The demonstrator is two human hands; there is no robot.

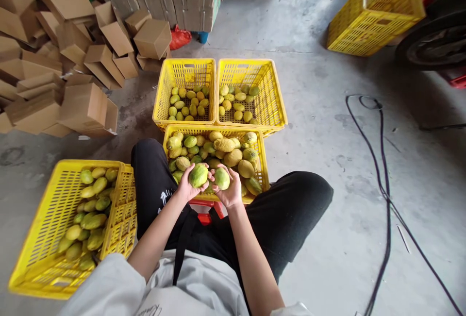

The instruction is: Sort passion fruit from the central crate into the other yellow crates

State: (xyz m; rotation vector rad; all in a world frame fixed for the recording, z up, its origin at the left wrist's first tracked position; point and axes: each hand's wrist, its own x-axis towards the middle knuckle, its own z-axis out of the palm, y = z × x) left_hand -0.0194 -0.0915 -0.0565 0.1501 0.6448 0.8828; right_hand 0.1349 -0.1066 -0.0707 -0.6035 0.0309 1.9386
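Note:
My left hand (186, 188) is wrapped round a yellow-green lemon (198, 175). Beside it, my right hand (233, 192) holds a paler, rounder green lemon (222, 178). The hands are close together, fingertips nearly touching, above the near edge of a yellow crate (265, 160) between my knees. Inside that crate lie many yellow and green lemons (233, 157) of mixed sizes, some long and bumpy. My hands and forearms hide part of its near side.
Two yellow crates (185, 63) (275, 92) with smaller fruit stand beyond. Another fruit crate (34, 238) is at my left. Cardboard boxes (83, 102) are heaped at the upper left. A black cable (388, 199) crosses the floor; a yellow crate (378, 15) stands near a wheel (433, 46).

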